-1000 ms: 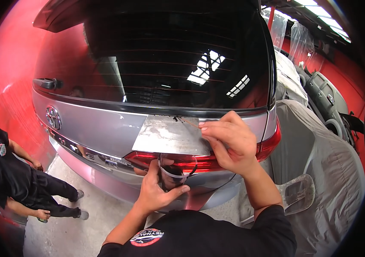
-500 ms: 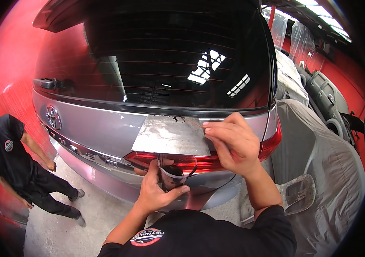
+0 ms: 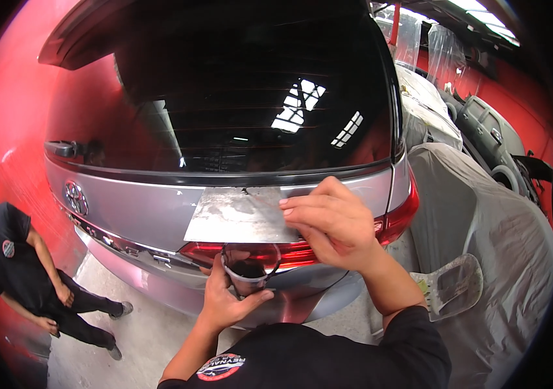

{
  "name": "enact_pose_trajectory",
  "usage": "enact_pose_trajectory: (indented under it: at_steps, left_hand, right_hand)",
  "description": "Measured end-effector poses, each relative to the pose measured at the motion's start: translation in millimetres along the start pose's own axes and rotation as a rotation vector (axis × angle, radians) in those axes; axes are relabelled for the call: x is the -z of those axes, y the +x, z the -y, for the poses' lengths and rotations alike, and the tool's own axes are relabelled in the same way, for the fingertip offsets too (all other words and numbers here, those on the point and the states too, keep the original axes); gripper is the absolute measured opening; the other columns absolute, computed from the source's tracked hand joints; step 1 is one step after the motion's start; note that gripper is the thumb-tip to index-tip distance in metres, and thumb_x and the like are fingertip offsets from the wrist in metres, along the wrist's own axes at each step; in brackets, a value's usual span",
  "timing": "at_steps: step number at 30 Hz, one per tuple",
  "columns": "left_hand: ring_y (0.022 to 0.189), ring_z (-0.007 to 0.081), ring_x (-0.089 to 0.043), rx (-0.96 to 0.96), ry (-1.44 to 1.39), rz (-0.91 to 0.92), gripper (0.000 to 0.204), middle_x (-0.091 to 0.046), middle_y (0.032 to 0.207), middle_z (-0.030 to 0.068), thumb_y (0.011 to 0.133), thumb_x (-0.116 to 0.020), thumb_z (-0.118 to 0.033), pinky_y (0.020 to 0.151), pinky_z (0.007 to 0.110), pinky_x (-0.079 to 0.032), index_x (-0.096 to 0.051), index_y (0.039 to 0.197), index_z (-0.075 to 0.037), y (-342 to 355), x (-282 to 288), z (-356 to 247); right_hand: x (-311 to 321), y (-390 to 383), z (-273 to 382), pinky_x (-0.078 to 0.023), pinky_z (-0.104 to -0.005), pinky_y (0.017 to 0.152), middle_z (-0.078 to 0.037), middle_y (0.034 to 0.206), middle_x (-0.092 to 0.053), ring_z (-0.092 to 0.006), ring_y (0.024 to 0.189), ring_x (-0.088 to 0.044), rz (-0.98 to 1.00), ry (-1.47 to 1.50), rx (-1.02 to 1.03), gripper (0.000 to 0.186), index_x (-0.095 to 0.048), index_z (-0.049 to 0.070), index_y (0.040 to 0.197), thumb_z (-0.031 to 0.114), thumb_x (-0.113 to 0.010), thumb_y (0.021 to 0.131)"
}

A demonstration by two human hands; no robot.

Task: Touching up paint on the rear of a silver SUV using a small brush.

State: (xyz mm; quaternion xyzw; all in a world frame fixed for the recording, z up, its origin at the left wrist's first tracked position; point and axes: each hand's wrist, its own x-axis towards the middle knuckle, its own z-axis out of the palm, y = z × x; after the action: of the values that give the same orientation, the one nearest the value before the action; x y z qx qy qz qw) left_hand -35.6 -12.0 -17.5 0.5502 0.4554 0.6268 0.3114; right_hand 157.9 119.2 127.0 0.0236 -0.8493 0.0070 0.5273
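A clear plastic cup with dark liquid in it is gripped by my left hand, just below the red tail light. My right hand is closed in a pinch beside the right edge of a thin grey metal sheet. Its fingers hold a thin stick, which is hard to make out now against the sheet. That sheet lies on the silver tailgate, just under the rear window, with small dark marks near its top edge.
A person in dark clothes stands at the left by the red wall. On the right, a car under a grey cover stands close, with a stained chair before it. A rear wiper juts from the window's left side.
My right hand has moved slightly left and down along the sheet, and the stick shows less. The whole view has shifted a little. The person at the left has brought an arm closer to the body.
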Motion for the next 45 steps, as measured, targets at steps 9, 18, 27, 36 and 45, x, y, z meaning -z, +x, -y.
enact_pose_trajectory:
  at_steps: [9, 18, 27, 36, 45]
  left_hand:
    - [0.109, 0.0232, -0.068, -0.03, 0.03, -0.081, 0.086, -0.067, 0.122, 0.0138, 0.068, -0.1, -0.025, 0.097, 0.036, -0.053, -0.052, 0.134, 0.003, -11.4, 10.7, 25.9]
    - [0.104, 0.0317, -0.073, -0.002, -0.094, -0.072, 0.095, -0.066, 0.12, 0.0208, 0.075, -0.093, -0.011, 0.092, 0.042, -0.06, -0.032, 0.146, 0.003, -16.6, 15.1, 11.1]
    - [0.104, 0.0227, -0.066, 0.014, 0.001, -0.145, 0.101, -0.058, 0.122, 0.0123, 0.075, -0.093, -0.047, 0.088, 0.037, -0.06, -0.039, 0.146, 0.0, -16.5, 7.1, -8.5]
    - [0.11, 0.0256, -0.068, 0.049, 0.071, -0.03, 0.085, -0.065, 0.12, 0.0133, 0.07, -0.097, -0.02, 0.093, 0.039, -0.055, -0.047, 0.136, 0.001, -11.9, 15.0, 21.5]
    - [0.109, 0.025, -0.068, -0.005, 0.03, 0.119, 0.077, -0.066, 0.118, 0.0128, 0.079, -0.094, -0.025, 0.095, 0.038, -0.053, -0.046, 0.136, -0.005, 5.6, 5.6, -14.2]
  right_hand:
    - [-11.5, -15.2, 1.3, -0.052, -0.0329, 0.071, -0.01, 0.111, -0.079, -0.0244, 0.08, -0.061, -0.131, 0.245, -0.063, 0.036, -0.076, 0.005, 0.106, -0.012, -0.075, 0.075]
    - [-32.8, -32.4, -8.9, -0.052, -0.034, 0.073, -0.01, 0.116, -0.077, -0.0266, 0.081, -0.063, -0.262, 0.457, -0.033, 0.044, -0.073, 0.008, 0.117, -0.01, -0.074, 0.077]
    - [-41.8, -31.9, -1.2, -0.052, -0.0352, 0.072, -0.011, 0.112, -0.078, -0.0276, 0.08, -0.064, -0.372, 0.518, -0.045, 0.035, -0.074, 0.005, 0.113, -0.007, -0.074, 0.081]
    - [-12.1, -13.5, 9.7, -0.051, -0.0345, 0.069, -0.009, 0.097, -0.079, -0.0243, 0.076, -0.065, -0.326, 0.238, -0.119, 0.037, -0.075, 0.003, 0.108, -0.013, -0.074, 0.075]
    - [-21.2, -5.7, 20.9, -0.05, -0.0302, 0.071, -0.012, 0.098, -0.08, -0.0203, 0.078, -0.061, -0.252, 0.18, -0.344, 0.025, -0.077, -0.002, 0.1, -0.014, -0.074, 0.078]
